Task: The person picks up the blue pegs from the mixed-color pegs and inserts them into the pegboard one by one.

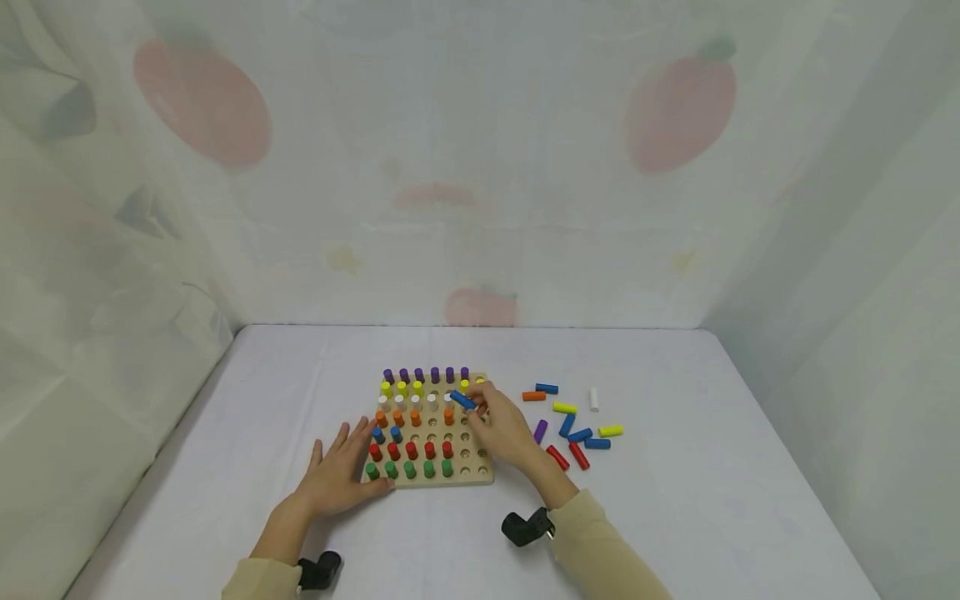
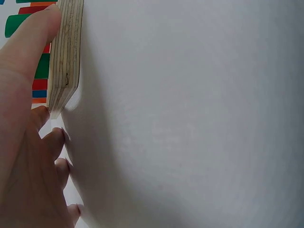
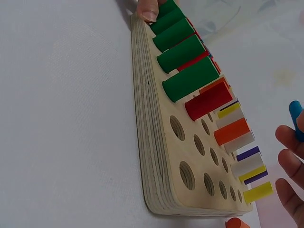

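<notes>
A wooden pegboard (image 1: pixel 480 477) lies on the table, with rows of purple, yellow, white, orange, blue, red and green pegs standing in its holes. My right hand (image 1: pixel 504 427) pinches a blue peg (image 1: pixel 462 400) above the board's right half, between thumb and fingers. In the right wrist view that blue peg (image 3: pixel 296 111) shows at the right edge, clear of the board. My left hand (image 1: pixel 335 477) rests at the board's left side, fingers spread, its thumb (image 2: pixel 47 21) on the near corner beside the green pegs (image 3: pixel 190 78). Several holes (image 3: pixel 187 175) at the board's right are bare.
Right of the board lie several loose pegs: an orange one (image 1: pixel 534 397), a white one (image 1: pixel 594 399), a purple one (image 1: pixel 540 431), plus blue, yellow and red (image 1: pixel 578 455) ones. White cloth covers the table (image 1: pixel 675 500), and printed curtains (image 1: pixel 480 167) stand around it.
</notes>
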Available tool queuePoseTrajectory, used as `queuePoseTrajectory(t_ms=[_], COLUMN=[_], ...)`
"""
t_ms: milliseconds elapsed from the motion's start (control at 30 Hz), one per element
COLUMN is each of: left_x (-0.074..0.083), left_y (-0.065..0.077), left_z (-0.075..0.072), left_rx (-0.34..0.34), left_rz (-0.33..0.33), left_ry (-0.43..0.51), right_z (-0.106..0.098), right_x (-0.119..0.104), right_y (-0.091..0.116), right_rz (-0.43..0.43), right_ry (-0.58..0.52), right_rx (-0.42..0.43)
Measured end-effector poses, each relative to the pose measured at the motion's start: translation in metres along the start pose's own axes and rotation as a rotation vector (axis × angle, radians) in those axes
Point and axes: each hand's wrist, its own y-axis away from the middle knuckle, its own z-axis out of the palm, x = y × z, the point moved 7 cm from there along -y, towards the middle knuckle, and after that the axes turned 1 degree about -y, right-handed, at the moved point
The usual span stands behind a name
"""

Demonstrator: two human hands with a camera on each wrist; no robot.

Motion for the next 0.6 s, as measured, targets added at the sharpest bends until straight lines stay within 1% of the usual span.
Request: queuePoseTrajectory(t_ms=[200, 400, 600], left_x=[-0.001, -0.001, 0.000], left_y=[-0.001, 0.000, 0.000], left_z=[0.000, 0.001, -0.002], left_rx=[-0.002, 0.001, 0.002], left_rz=[-0.004, 0.003, 0.001], left_ry=[-0.005, 0.000, -0.003], right_z=[0.001, 0.001, 0.002], right_x=[-0.003, -0.011, -0.012], right_y=[-0.001, -0.002, -0.003], right_rz=[-0.023, -0.080, -0.114], right_ry=[0.020, 0.056, 0.086], right_rx=[0.014, 0.033, 0.047])
